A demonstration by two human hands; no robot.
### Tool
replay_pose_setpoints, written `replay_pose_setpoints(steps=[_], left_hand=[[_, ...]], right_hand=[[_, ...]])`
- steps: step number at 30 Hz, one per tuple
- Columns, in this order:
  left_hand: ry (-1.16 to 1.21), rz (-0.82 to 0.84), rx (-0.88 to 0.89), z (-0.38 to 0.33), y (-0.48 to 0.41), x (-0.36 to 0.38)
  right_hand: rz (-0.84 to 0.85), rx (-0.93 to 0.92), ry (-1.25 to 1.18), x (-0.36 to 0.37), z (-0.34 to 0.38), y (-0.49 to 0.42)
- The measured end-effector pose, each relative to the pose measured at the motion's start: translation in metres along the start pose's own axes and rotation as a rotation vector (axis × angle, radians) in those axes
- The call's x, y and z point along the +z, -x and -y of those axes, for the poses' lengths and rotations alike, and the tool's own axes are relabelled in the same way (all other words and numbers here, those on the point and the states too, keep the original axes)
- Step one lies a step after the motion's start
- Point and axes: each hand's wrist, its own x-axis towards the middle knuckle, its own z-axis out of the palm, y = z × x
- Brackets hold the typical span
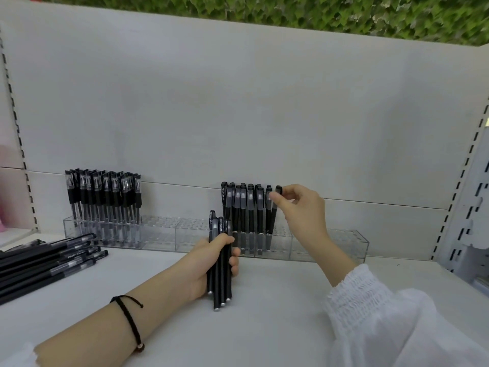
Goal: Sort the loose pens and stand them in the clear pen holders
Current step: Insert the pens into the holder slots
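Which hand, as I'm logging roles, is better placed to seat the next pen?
Right. The right hand pinches a pen at the clear holder; the left hand grips a bundle of pens.

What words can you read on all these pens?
"TEST 2": on the clip of a pen in the bundle of pens that the left hand grips; the tiny print after it is too blurred to read.
"TEST 2": on the leftmost standing pen in the clear holder.
The loose pens lying on the shelf have white print, too blurred to read.
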Motion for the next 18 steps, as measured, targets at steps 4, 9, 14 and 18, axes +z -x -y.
replay_pose_setpoints(steps=[4,9,14,18], left_hand=[[0.0,0.026,0.031,0.0,0.003,0.003],[0.064,0.04,0.083,-0.002,0.007,0.004],[0.06,0.022,0.114,-0.003,0.009,0.005],[0.058,0.019,0.171,-0.001,0.01,0.008]], right_hand=[[0.05,0.041,0.03,0.005,-0.004,0.003],[0.095,0.052,0.116,0.001,-0.004,0.008],[0.057,-0.023,0.018,0.001,0.009,0.013],[0.343,-0.027,0.033,0.005,0.023,0.02]])
